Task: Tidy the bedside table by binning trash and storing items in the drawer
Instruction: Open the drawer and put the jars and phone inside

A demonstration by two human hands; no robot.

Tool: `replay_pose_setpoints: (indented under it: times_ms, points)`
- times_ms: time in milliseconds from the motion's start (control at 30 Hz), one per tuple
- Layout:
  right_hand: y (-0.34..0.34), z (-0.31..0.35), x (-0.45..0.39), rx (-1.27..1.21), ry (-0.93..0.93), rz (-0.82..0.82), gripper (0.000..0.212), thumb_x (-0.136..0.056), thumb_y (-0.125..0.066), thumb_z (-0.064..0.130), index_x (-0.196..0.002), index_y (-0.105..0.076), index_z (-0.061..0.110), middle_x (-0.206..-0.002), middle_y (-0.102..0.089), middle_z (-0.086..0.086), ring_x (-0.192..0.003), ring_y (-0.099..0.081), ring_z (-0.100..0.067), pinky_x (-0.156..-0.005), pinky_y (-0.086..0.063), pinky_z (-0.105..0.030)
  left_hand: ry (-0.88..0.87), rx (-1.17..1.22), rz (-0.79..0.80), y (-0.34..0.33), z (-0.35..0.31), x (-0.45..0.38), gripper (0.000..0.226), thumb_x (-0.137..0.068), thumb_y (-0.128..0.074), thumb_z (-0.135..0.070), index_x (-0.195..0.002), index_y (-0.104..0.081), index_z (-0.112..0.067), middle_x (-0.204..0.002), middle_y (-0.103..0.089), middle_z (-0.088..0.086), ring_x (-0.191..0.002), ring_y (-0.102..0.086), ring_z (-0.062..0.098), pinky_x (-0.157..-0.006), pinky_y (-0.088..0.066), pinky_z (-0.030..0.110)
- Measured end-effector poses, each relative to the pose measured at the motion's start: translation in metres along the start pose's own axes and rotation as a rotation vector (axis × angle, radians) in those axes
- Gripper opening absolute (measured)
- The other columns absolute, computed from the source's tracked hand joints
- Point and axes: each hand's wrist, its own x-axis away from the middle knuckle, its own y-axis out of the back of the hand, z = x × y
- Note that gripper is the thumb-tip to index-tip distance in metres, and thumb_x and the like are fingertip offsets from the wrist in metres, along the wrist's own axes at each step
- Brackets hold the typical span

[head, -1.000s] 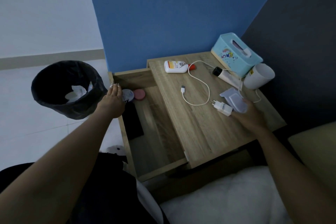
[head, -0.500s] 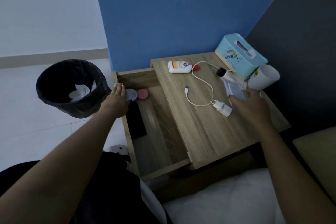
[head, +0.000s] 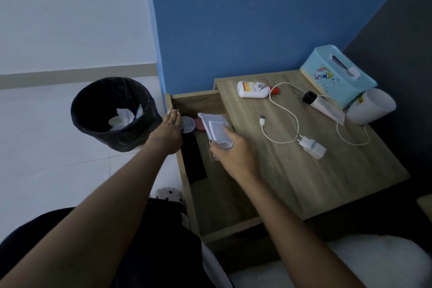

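Observation:
My right hand [head: 233, 154] grips a flat white packet [head: 214, 127] and holds it over the open drawer [head: 210, 206] of the wooden bedside table [head: 327, 170]. My left hand [head: 169, 132] rests on the drawer's left edge, fingers extended. Inside the drawer lie a round white tin [head: 188, 124], a pink round lid [head: 199, 124] and a flat black item [head: 193, 161]. On the tabletop sit a white bottle with a red cap [head: 253, 89], a white charger with its cable [head: 312, 146] and a tube with a black cap [head: 323, 106].
A black-lined bin [head: 112, 112] holding crumpled tissue stands on the floor left of the drawer. A light blue tissue box [head: 337, 76] and a white cup [head: 371, 106] lying on its side occupy the table's back right corner. Bedding lies at the bottom right.
My right hand lifted the white packet off the right side of the tabletop and carried it left to above the drawer. My left hand stayed at the drawer edge.

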Motion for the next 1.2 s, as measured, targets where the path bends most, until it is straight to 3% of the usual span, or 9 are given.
replay_pose_setpoints:
  times_ms: [100,200,300,400,500,667,900,1067,1200]
  points:
    - [-0.042,-0.009,-0.006,0.142,0.01,0.018,0.061,-0.08,-0.059,0.051,-0.134,-0.052,0.023,-0.114,-0.065,-0.007,-0.1,-0.064,-0.022,-0.075,-0.052,-0.026,-0.026,-0.002,-0.024,-0.005,0.004,-0.002,0.065,-0.097,-0.032,-0.009,-0.15,0.005,0.001,-0.16,0.011,0.015,-0.149,0.011,0.027,-0.121,-0.003,0.036]
    - [-0.076,-0.027,-0.02,0.193,-0.046,0.082,0.059,-0.084,-0.059,0.047,-0.136,-0.047,0.022,-0.123,-0.059,-0.007,-0.113,-0.059,-0.023,-0.094,-0.05,-0.035,-0.023,0.009,-0.042,-0.009,0.007,-0.003,0.066,-0.097,-0.033,-0.01,-0.15,0.005,0.001,-0.161,0.01,0.015,-0.149,0.01,0.027,-0.12,-0.002,0.035]
    - [-0.096,-0.047,-0.033,0.262,-0.132,0.164,0.057,-0.09,-0.058,0.039,-0.14,-0.042,0.015,-0.134,-0.054,-0.007,-0.126,-0.049,-0.023,-0.112,-0.033,-0.04,-0.035,0.025,-0.055,-0.008,0.005,-0.001,0.068,-0.096,-0.035,-0.011,-0.151,0.005,0.0,-0.161,0.01,0.014,-0.149,0.01,0.026,-0.12,0.0,0.032]
    - [-0.103,-0.061,-0.04,0.313,-0.155,0.196,0.049,-0.094,-0.055,0.03,-0.139,-0.044,0.013,-0.138,-0.052,-0.009,-0.131,-0.046,-0.023,-0.111,-0.024,-0.031,-0.036,0.066,-0.053,-0.008,0.006,0.0,0.068,-0.097,-0.035,-0.012,-0.151,0.005,-0.002,-0.161,0.011,0.012,-0.149,0.012,0.024,-0.12,-0.001,0.032]
    - [-0.11,-0.067,-0.042,0.376,-0.088,0.193,0.059,-0.092,-0.058,0.032,-0.145,-0.038,0.016,-0.148,-0.04,-0.013,-0.139,-0.033,-0.029,-0.116,-0.011,-0.038,-0.051,0.089,-0.058,-0.009,0.008,0.001,0.067,-0.098,-0.033,-0.013,-0.151,0.006,-0.003,-0.161,0.012,0.012,-0.149,0.013,0.024,-0.12,-0.001,0.031]
    - [-0.119,-0.071,-0.044,0.452,-0.133,0.227,0.063,-0.094,-0.05,0.041,-0.15,-0.023,0.031,-0.156,-0.015,-0.013,-0.142,-0.017,-0.037,-0.112,-0.031,-0.047,-0.056,0.096,-0.069,-0.01,0.008,0.005,0.068,-0.099,-0.034,-0.015,-0.151,0.009,-0.005,-0.161,0.014,0.01,-0.148,0.015,0.023,-0.119,-0.001,0.031]
    - [-0.119,-0.063,-0.045,0.479,-0.158,0.227,0.057,-0.1,-0.037,0.037,-0.152,-0.017,0.028,-0.16,-0.004,-0.019,-0.147,-0.006,-0.038,-0.115,-0.028,-0.049,-0.05,0.111,-0.079,-0.009,0.005,0.008,0.067,-0.1,-0.033,-0.015,-0.151,0.009,-0.006,-0.161,0.015,0.008,-0.148,0.016,0.021,-0.119,-0.002,0.032]
    - [-0.084,-0.016,-0.03,0.32,0.124,0.103,0.044,-0.102,-0.036,0.026,-0.143,-0.041,0.012,-0.154,-0.035,-0.008,-0.145,-0.027,-0.02,-0.117,-0.027,-0.036,-0.046,0.107,-0.065,-0.008,0.003,0.008,0.068,-0.1,-0.034,-0.017,-0.151,0.009,-0.005,-0.161,0.015,0.009,-0.148,0.015,0.022,-0.119,-0.002,0.032]
    - [-0.029,-0.002,-0.031,0.197,0.312,-0.138,0.043,-0.099,-0.036,0.021,-0.132,-0.054,0.0,-0.141,-0.052,-0.014,-0.135,-0.044,-0.025,-0.112,-0.036,-0.037,-0.037,0.104,-0.057,-0.006,0.004,0.009,0.069,-0.099,-0.035,-0.017,-0.151,0.009,-0.005,-0.161,0.015,0.008,-0.148,0.016,0.022,-0.119,-0.002,0.032]
